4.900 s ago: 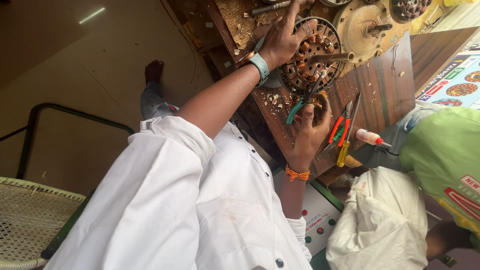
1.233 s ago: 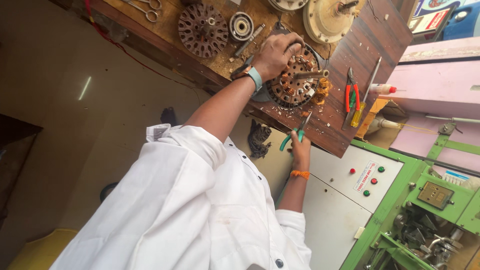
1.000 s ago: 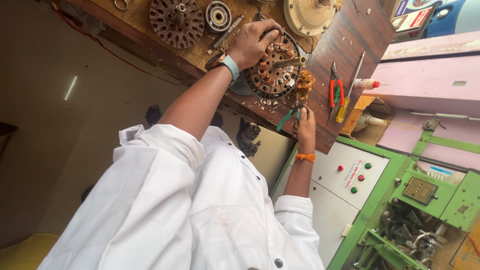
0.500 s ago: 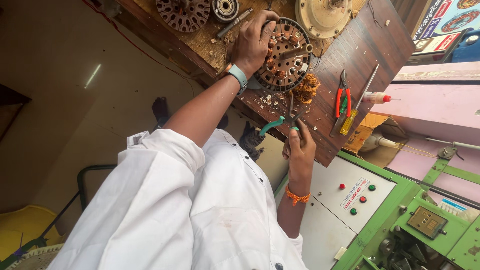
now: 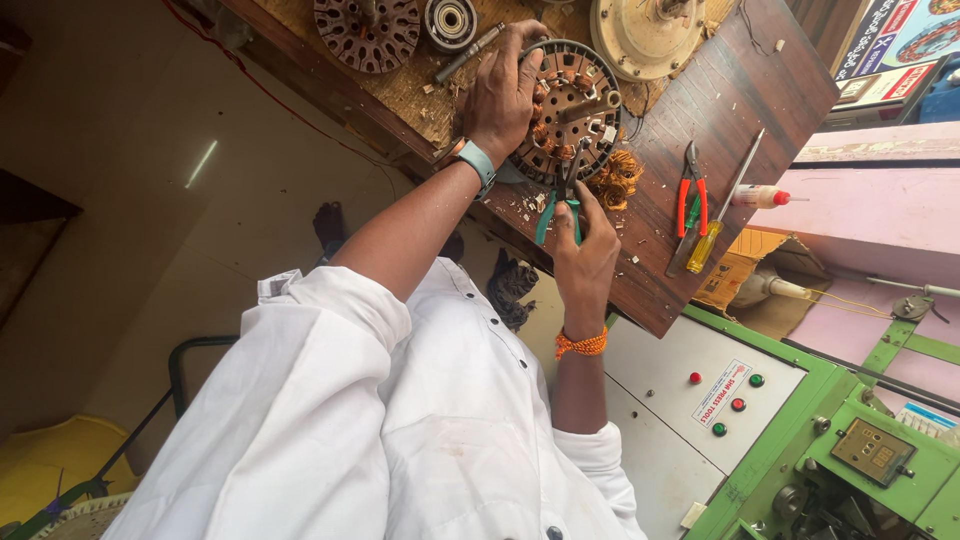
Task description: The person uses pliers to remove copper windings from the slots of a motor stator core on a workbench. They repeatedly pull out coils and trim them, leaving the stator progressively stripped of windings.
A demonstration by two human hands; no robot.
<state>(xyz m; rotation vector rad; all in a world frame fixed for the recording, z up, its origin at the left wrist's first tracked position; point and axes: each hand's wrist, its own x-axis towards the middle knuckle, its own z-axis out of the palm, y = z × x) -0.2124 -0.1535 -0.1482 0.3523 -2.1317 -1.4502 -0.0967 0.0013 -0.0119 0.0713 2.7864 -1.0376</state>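
My left hand [image 5: 505, 90], with a teal band on its wrist, grips the rim of a round motor stator [image 5: 578, 100] with copper windings, lying on a wooden table [image 5: 700, 100]. My right hand [image 5: 585, 250], an orange thread around its wrist, holds green-handled cutters [image 5: 560, 205]. Their tips point into the near edge of the stator. A wad of loose copper wire [image 5: 617, 178] lies beside the stator, just right of the cutters. Small scraps litter the table by the cutters.
Red-handled pliers [image 5: 690, 195], a yellow-handled screwdriver [image 5: 712, 230] and a small red-capped bottle [image 5: 760, 197] lie right of the stator. A second slotted core [image 5: 368, 30], a bearing [image 5: 450, 20] and a round motor cover [image 5: 645, 30] sit behind. A green machine with a button panel [image 5: 720, 400] stands lower right.
My right hand has risen from below the table edge and brought the cutters back to the stator. My left hand stays on the stator. The view has shifted.
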